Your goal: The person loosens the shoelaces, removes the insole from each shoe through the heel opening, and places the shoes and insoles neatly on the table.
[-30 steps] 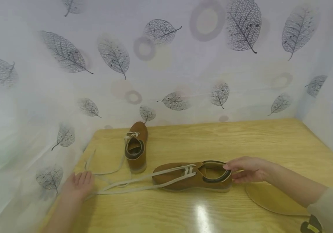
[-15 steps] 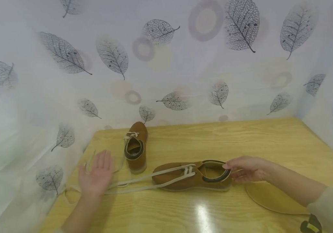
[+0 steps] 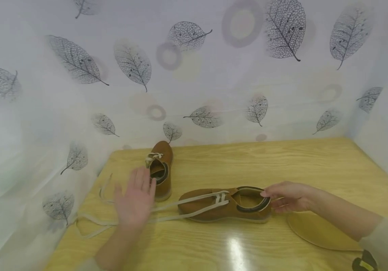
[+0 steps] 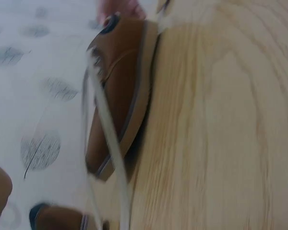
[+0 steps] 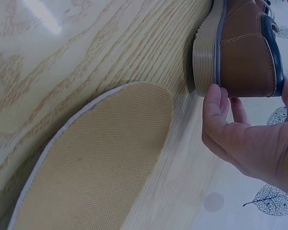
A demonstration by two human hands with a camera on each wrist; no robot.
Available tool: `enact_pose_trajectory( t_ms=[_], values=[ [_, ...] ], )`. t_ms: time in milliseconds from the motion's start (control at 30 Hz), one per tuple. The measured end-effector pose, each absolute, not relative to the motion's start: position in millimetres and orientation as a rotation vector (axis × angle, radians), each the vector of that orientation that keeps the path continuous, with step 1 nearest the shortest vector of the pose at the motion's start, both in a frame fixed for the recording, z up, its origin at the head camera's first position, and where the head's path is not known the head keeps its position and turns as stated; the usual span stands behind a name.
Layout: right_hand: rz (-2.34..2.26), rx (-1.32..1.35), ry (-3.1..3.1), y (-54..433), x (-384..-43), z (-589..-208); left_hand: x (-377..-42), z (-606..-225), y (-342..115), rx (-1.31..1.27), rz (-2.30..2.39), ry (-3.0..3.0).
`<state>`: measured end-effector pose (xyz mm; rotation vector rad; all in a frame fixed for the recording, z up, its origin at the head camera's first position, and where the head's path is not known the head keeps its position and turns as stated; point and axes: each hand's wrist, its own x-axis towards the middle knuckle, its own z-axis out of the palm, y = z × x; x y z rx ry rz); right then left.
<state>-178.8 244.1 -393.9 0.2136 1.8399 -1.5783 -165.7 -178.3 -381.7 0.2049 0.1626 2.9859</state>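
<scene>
A brown shoe (image 3: 211, 207) lies sole down on the table, its toe pointing left. My right hand (image 3: 290, 195) holds its heel, thumb at the dark collar and fingers against the back near the sole, as the right wrist view shows. Two long pale laces (image 3: 187, 216) run left from its eyelets. Over those laces is my left hand (image 3: 136, 201), palm showing and fingers straight, somewhat blurred; it hides part of them. Loose lace ends (image 3: 90, 226) lie to its left. Behind the left fingers stands a second brown shoe (image 3: 163, 150), partly covered by them, with its laces threaded.
A beige insole (image 5: 101, 143) lies on the wooden table (image 3: 282, 162) by my right forearm. Near the right sleeve is a small black thing with a yellow patch (image 3: 365, 263). White leaf-print sheeting (image 3: 214, 75) walls the table at the back and sides.
My left hand has moved right and its fingers have straightened, passing from the lace ends to beside the second shoe. My right hand and the shoe it holds have stayed put.
</scene>
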Motion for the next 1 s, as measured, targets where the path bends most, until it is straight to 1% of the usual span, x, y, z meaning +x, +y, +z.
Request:
enact_pose_trajectory(
  t_ms=[100,200,333,400,533,600,800,1000],
  values=[
    [-1.570,0.215,1.843,245,-178,-393,-169,-382,-156,0.146,2.985,0.464],
    [-1.563,0.217,1.848,245,-176,-393,-170,-383,-137,0.126,2.944,0.584],
    [-1.558,0.208,1.855,245,-176,-393,-170,-386,-121,0.249,2.869,0.615],
    [-1.551,0.183,1.851,245,-176,-394,-172,-392,-116,0.363,2.764,0.910],
    [-1.542,0.154,1.841,247,-178,-395,-180,-405,-108,0.599,2.266,1.860],
    [-1.540,0.160,1.845,247,-179,-396,-184,-411,-105,0.681,2.008,2.157],
    [-1.535,0.146,1.859,245,-180,-396,-180,-413,-95,0.779,1.629,2.470],
    [-1.580,0.132,1.813,246,-179,-395,-174,-409,-75,0.954,0.849,2.849]
  ],
)
